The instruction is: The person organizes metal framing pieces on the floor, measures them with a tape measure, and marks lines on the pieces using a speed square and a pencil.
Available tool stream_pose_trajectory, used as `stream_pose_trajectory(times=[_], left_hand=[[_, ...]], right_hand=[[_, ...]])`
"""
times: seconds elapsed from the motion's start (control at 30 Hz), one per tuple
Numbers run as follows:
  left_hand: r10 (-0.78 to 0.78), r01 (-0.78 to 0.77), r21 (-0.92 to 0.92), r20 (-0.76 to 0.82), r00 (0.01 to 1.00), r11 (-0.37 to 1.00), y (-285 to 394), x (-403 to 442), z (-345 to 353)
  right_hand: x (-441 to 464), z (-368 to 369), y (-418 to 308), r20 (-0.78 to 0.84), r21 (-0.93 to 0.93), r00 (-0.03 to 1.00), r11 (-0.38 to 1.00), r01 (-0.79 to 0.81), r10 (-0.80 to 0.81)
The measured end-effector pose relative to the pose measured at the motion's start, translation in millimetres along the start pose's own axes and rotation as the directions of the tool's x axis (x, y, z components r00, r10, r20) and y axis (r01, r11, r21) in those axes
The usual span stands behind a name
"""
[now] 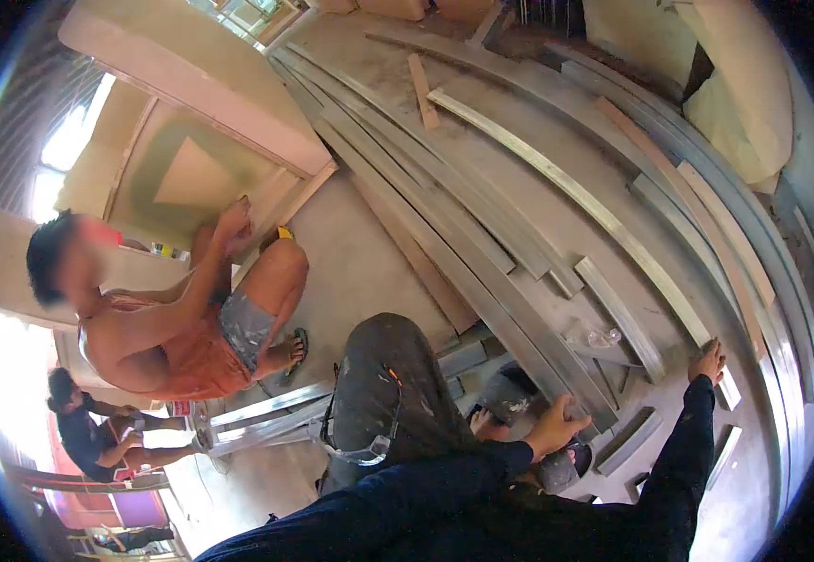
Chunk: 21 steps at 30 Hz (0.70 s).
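Note:
My right hand (706,362) grips a long, pale metal channel (594,215) close to its near end, its fingers curled over the edge. The channel lies lengthwise on the floor and looks bowed through the wide lens. My left hand (558,427) is closed, thumb stretched forward, beside the near end of a pair of long grey metal channels (482,281). Whatever it holds, if anything, is too small to make out. A short metal offcut (630,440) lies between my two hands. My bent knee (388,365) is to the left of them.
More metal channels (753,234) and wooden strips (683,215) cover the floor on the right. A co-worker (182,328) squats at the left by a wooden panel frame (220,140). Farther back sits another person (98,431). Metal lengths (276,417) lie behind my knee.

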<state>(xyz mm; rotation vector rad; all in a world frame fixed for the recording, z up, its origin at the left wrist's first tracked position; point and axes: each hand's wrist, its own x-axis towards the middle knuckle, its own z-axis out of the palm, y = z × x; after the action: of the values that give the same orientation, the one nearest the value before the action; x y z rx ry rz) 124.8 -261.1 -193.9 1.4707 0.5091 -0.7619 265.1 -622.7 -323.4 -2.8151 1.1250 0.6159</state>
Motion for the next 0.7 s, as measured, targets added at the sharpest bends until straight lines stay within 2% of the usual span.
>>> stream_pose_trajectory(times=[0.07, 0.1, 0.17, 0.2, 0.3, 0.4, 0.47, 0.53, 0.57, 0.63, 0.67, 0.7], left_hand=[[0.019, -0.018, 0.032, -0.030, 0.999, 0.999, -5.3, 3.9, 0.4], [0.017, -0.016, 0.034, -0.031, 0.999, 0.999, -3.7, 3.3, -0.1], [0.028, -0.027, 0.008, -0.024, 0.999, 1.000, -1.5, 4.2, -0.4], [0.035, -0.034, 0.006, -0.022, 0.999, 0.999, -1.0, 4.5, 1.1], [0.054, -0.052, 0.072, -0.018, 0.998, 0.996, 5.5, 4.3, 3.1], [0.041, -0.048, 0.085, 0.077, 0.996, 0.995, 17.2, -6.1, 9.9], [-0.103, 0.095, 0.071, 0.107, 0.989, 0.993, 34.0, -15.2, 15.2], [-0.031, 0.021, 0.077, 0.131, 0.991, 0.997, 30.4, -15.9, 22.7], [0.032, -0.044, 0.085, 0.139, 0.990, 0.995, 26.1, -13.7, 27.1], [0.082, -0.087, 0.025, 0.165, 0.983, 0.996, 19.7, -13.2, 34.5], [0.117, -0.114, -0.028, 0.177, 0.977, 0.993, 17.6, -12.5, 38.8], [0.130, -0.126, -0.034, 0.182, 0.975, 0.991, 19.5, -14.1, 41.5]], right_hand=[[1.1, 5.4, 2.1, -0.097, -0.003, 0.995, 1.000, 0.007, -0.007], [-9.1, -6.8, -1.7, -0.094, -0.002, 0.996, 1.000, 0.007, -0.007], [-26.7, -36.6, -6.2, 0.022, -0.140, 0.997, 0.987, 0.079, -0.076], [-21.0, -23.7, 2.9, 0.010, -0.248, 0.990, 0.959, 0.139, -0.141], [-41.6, -37.4, 4.0, 0.013, -0.271, 0.976, 0.939, 0.212, -0.217], [-40.8, -42.2, 18.2, 0.012, -0.281, 0.961, 0.922, 0.268, -0.276], [-40.3, -51.8, 34.4, -0.006, -0.283, 0.952, 0.914, 0.291, -0.305], [-54.3, -71.2, 43.6, -0.077, -0.286, 0.865, 0.842, 0.457, -0.496], [-69.1, -85.3, 44.5, -0.094, -0.293, 0.866, 0.845, 0.447, -0.490], [-99.5, -114.0, 42.9, -0.134, -0.052, 0.847, 0.857, 0.512, -0.515], [-107.4, -105.2, 54.1, -0.316, -0.173, 0.689, 0.754, 0.634, -0.652], [-126.6, -111.2, 53.8, -0.337, -0.186, 0.647, 0.722, 0.666, -0.684]])
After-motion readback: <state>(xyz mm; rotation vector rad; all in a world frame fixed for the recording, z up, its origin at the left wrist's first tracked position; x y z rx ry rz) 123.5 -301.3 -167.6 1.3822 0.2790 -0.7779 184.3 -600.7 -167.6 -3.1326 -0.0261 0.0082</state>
